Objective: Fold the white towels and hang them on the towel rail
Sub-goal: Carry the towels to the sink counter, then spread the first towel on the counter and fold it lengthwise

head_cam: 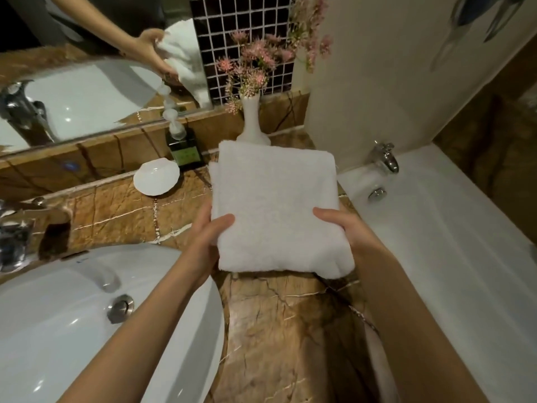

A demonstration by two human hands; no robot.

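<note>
Towel [276,205] between both hands [203,239]

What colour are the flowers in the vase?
Pink flowers, in the white vase; head view.

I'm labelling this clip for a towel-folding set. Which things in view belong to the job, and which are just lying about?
Job: folded white terry towel, left hand, right hand.

Lying about: white shell-shaped soap dish, dark pump soap bottle, white vase of pink flowers, white oval basin, white bathtub.
</note>
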